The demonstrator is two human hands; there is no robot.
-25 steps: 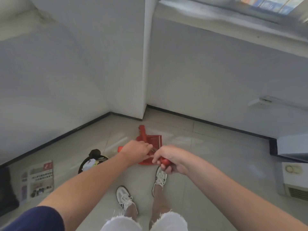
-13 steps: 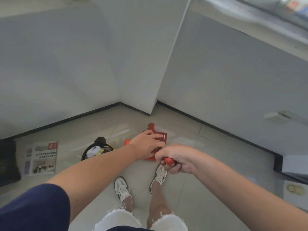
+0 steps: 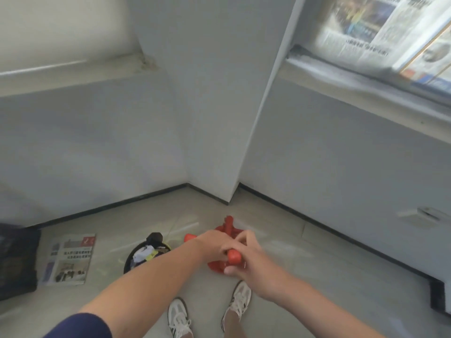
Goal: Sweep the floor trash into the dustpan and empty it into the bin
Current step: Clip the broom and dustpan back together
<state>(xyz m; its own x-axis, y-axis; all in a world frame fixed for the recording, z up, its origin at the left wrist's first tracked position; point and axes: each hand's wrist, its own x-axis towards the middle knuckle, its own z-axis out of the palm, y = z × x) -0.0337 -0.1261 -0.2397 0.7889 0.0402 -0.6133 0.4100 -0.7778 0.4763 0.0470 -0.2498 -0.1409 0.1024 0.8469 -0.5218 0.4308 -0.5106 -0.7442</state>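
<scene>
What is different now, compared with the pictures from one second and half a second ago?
The camera tipped upward, so the sill newspapers now show. The hands closed up a little: the left hand now lies tight against the right hand. The right hand keeps its grip on the red handle. The dustpan, bin and floor newspaper stayed in place.

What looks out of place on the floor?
A newspaper lies flat on the floor left of the bin, loose paper outside it. Nothing else looks spilled or damaged; the right hand grips a red handle.
</scene>
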